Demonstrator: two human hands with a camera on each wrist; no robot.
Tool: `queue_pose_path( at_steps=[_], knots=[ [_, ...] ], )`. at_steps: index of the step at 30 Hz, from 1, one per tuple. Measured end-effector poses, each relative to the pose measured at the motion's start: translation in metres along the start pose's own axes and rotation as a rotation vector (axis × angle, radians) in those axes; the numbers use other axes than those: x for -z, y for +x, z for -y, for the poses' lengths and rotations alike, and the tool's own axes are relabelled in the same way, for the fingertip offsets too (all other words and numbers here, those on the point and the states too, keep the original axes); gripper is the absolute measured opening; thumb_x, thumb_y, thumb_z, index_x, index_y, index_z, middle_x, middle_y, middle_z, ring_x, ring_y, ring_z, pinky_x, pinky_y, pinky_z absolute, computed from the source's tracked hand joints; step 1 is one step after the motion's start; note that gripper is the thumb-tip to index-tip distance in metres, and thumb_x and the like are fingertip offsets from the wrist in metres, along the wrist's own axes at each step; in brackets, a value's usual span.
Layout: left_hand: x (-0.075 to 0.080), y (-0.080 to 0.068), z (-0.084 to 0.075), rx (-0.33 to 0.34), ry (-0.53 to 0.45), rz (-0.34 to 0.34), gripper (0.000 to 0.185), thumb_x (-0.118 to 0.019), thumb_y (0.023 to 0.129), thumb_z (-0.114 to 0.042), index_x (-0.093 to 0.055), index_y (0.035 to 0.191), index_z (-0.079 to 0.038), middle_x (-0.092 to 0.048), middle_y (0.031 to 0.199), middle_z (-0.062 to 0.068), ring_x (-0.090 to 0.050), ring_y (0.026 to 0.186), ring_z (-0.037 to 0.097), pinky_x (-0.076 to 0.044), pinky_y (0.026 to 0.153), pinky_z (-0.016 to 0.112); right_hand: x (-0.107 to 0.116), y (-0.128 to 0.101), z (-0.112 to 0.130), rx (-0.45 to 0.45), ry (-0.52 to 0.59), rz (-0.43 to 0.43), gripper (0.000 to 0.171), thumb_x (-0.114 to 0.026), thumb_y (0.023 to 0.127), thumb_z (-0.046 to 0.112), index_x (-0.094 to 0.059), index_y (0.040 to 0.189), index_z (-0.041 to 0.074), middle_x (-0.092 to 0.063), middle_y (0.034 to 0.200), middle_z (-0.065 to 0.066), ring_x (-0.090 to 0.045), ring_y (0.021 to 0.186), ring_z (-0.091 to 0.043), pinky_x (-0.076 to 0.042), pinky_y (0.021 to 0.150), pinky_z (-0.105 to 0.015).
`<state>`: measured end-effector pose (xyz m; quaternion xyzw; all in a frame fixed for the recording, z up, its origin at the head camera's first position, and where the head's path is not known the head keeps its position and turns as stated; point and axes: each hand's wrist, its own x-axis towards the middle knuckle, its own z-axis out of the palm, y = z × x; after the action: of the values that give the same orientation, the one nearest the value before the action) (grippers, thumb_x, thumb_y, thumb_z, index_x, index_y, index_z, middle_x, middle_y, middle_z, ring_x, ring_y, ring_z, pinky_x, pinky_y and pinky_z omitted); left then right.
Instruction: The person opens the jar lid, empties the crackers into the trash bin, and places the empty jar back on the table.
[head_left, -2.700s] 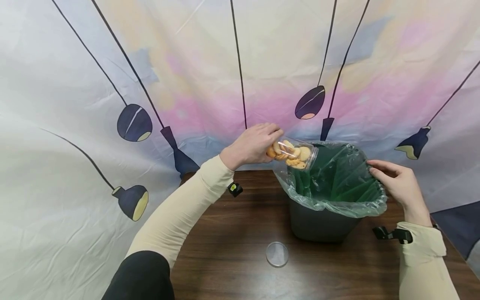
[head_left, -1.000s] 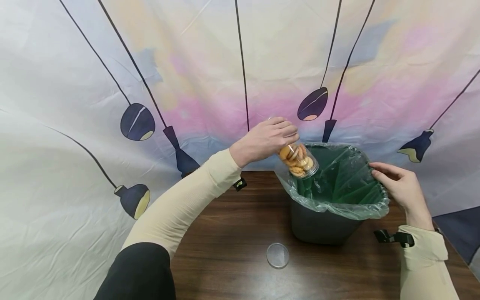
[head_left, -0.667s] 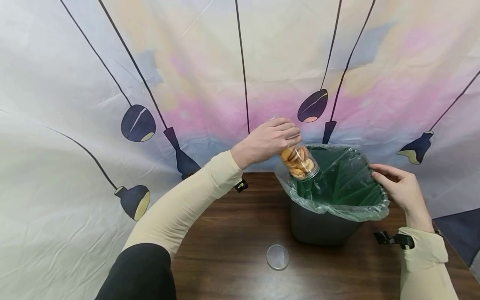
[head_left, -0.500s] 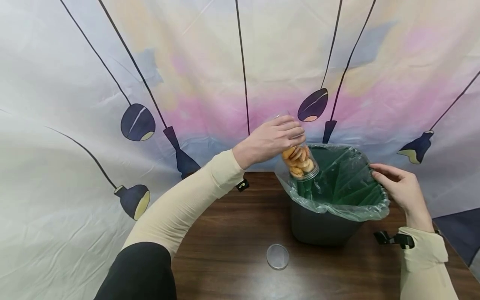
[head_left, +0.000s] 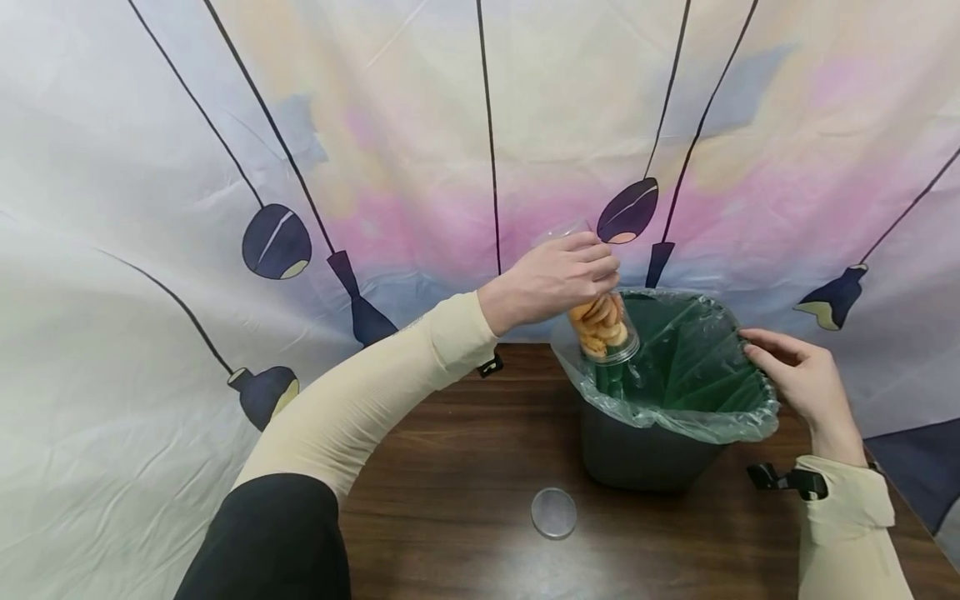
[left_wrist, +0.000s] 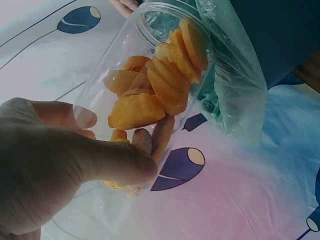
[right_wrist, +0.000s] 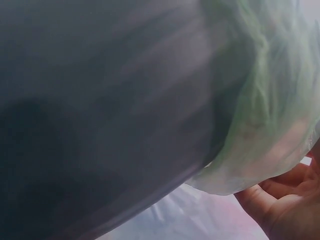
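My left hand [head_left: 558,275] grips a clear plastic jar [head_left: 600,321] of orange biscuits, tipped mouth-down over the left rim of a dark bin [head_left: 645,450] lined with a green bag [head_left: 697,367]. In the left wrist view the fingers [left_wrist: 75,160] wrap the jar [left_wrist: 145,80], and the biscuits [left_wrist: 165,80] lie piled toward its open mouth beside the bag's edge [left_wrist: 235,85]. My right hand [head_left: 795,375] rests on the bin's right rim with its fingers on the bag. The right wrist view shows the bin wall [right_wrist: 100,110], the bag's fold [right_wrist: 260,125] and part of the palm [right_wrist: 290,205].
A round clear lid [head_left: 553,512] lies on the brown wooden table [head_left: 450,500] in front of the bin. A pale curtain [head_left: 225,167] printed with hanging lamps stands right behind the table. The table's right edge runs close to my right forearm.
The left hand has lifted the jar's base and tilted it from nearly level to steeply mouth-down over the bin. The biscuits slid toward the mouth. The right hand stayed on the rim.
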<state>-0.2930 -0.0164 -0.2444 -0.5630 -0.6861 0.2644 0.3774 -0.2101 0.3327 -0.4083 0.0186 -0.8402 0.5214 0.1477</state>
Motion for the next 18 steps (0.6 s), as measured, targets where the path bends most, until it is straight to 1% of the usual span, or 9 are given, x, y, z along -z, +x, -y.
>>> queue_pose_path(
  at_steps=[3,7,12,18],
  knots=[
    [0.0018,0.0041,-0.0019,0.001,0.019,-0.001,0.044,-0.032,0.097,0.008,-0.068,0.116,-0.011,-0.063,0.112,0.002,-0.054,0.106,0.019,-0.039,0.101,0.031,0.0005,0.0006,0.0,0.0,-0.011,-0.006,0.042,-0.06,0.097,0.031,-0.06,0.133,0.01,-0.059,0.1,0.033,-0.029,0.036,-0.018,-0.029,0.037,-0.038],
    [0.0028,0.0071,-0.0036,0.011,0.017,0.018,0.046,-0.032,0.096,0.009,-0.068,0.114,-0.011,-0.063,0.109,0.001,-0.053,0.103,0.019,-0.039,0.1,0.03,0.0002,0.0006,-0.0001,0.0,-0.01,-0.009,0.042,-0.06,0.096,0.031,-0.06,0.133,0.01,-0.059,0.101,0.033,-0.029,0.036,-0.019,-0.029,0.037,-0.038],
    [0.0012,0.0069,-0.0041,0.016,-0.012,0.069,0.038,-0.041,0.097,0.006,-0.067,0.118,-0.012,-0.064,0.115,0.0,-0.054,0.11,0.019,-0.038,0.104,0.031,-0.001,0.0,-0.0003,0.002,-0.005,-0.009,0.042,-0.06,0.097,0.03,-0.06,0.132,0.009,-0.06,0.1,0.032,-0.03,0.036,-0.018,-0.029,0.037,-0.038],
    [-0.0011,0.0041,-0.0008,0.019,-0.03,0.109,0.031,-0.049,0.097,0.001,-0.065,0.119,-0.013,-0.064,0.118,0.0,-0.054,0.113,0.019,-0.036,0.105,0.032,-0.0016,0.0003,-0.0003,-0.004,-0.001,-0.002,0.042,-0.06,0.097,0.031,-0.059,0.133,0.009,-0.06,0.099,0.031,-0.03,0.036,-0.017,-0.029,0.037,-0.039]
  ],
)
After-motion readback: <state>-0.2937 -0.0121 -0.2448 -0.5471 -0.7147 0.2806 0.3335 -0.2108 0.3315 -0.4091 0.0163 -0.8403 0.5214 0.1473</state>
